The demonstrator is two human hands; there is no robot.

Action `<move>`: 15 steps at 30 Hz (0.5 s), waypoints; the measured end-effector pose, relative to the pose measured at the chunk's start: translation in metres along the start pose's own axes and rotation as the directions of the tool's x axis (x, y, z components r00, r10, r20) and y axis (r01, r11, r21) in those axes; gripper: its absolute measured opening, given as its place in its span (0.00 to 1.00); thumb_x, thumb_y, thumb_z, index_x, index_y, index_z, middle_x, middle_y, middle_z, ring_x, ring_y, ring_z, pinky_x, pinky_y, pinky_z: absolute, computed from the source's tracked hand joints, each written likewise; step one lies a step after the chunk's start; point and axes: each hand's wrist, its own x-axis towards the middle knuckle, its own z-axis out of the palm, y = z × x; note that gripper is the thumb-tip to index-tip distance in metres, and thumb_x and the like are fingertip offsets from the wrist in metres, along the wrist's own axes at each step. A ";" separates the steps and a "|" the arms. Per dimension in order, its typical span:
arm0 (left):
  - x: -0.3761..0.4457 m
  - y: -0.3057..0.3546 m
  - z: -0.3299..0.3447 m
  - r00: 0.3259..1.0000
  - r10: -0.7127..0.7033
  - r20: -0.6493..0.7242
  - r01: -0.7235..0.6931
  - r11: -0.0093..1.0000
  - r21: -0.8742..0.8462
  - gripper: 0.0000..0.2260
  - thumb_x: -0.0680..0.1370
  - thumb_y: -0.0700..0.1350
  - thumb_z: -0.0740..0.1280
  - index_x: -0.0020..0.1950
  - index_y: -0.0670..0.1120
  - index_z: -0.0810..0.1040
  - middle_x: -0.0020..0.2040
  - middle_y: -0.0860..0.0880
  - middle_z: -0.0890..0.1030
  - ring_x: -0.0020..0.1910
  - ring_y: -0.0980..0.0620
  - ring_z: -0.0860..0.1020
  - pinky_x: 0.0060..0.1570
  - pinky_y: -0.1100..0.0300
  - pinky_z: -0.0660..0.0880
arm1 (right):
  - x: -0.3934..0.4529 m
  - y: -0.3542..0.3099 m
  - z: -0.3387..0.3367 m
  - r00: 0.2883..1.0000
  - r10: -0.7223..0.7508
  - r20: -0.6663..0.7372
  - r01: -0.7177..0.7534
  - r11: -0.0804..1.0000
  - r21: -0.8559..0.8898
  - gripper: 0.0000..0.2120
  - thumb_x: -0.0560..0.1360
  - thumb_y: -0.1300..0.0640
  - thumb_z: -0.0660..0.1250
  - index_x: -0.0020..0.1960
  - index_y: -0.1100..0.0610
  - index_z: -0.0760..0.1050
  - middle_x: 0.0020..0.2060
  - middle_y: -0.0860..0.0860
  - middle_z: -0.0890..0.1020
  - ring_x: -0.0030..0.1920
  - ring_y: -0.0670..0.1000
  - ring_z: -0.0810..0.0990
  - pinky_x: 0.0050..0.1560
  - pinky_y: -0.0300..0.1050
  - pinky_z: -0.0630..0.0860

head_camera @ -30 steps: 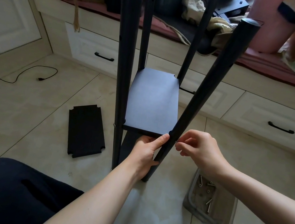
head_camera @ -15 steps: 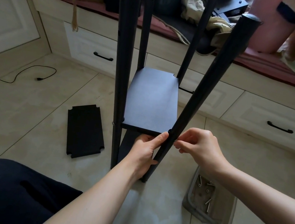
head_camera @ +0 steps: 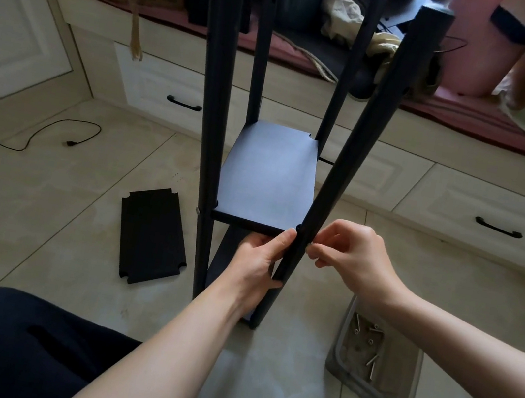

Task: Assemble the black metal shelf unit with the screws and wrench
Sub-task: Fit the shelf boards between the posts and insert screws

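The black shelf unit stands on the floor with several upright posts and a black shelf panel (head_camera: 268,175) fitted between them. My left hand (head_camera: 259,261) holds the front edge of that panel from below, thumb up beside the near right post (head_camera: 352,151). My right hand (head_camera: 353,259) has its fingertips pinched together against the right side of that post, level with the panel's corner; whatever it pinches is hidden. A loose black panel (head_camera: 152,234) lies flat on the tiles to the left. No wrench is visible.
A clear plastic tray (head_camera: 395,393) with several screws sits on the floor at the right, by my right knee. White drawers (head_camera: 480,218) under a cluttered bench run along the back. A black cable (head_camera: 39,133) trails over the floor at the left.
Both hands stay at the panel's front right corner. My right hand's fingertips have edged slightly closer to the post. The view has shifted a little.
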 end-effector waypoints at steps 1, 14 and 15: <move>0.000 0.003 0.001 1.000 0.003 0.004 -0.003 1.000 0.007 0.20 0.72 0.56 0.71 0.60 0.48 0.81 0.56 0.51 0.85 0.57 0.55 0.83 0.50 0.46 0.74 | 0.000 -0.002 -0.001 1.000 -0.017 -0.002 0.017 1.000 0.006 0.04 0.71 0.60 0.76 0.41 0.56 0.81 0.33 0.51 0.85 0.35 0.49 0.84 0.46 0.55 0.82; 0.000 0.025 0.011 0.979 0.203 -0.022 -0.203 0.978 -0.043 0.12 0.79 0.45 0.69 0.60 0.40 0.81 0.52 0.43 0.85 0.50 0.49 0.84 0.44 0.58 0.78 | -0.001 -0.023 -0.008 0.972 -0.215 -0.097 0.218 0.976 0.016 0.05 0.72 0.62 0.75 0.45 0.58 0.79 0.36 0.49 0.84 0.36 0.47 0.83 0.45 0.51 0.81; 0.000 0.027 0.013 0.977 0.213 -0.026 -0.215 0.975 -0.058 0.11 0.78 0.45 0.70 0.58 0.42 0.81 0.51 0.44 0.86 0.49 0.50 0.84 0.44 0.57 0.79 | -0.001 -0.025 -0.007 0.967 -0.227 -0.114 0.230 0.973 0.012 0.06 0.72 0.63 0.75 0.45 0.57 0.79 0.35 0.49 0.83 0.36 0.47 0.83 0.45 0.51 0.81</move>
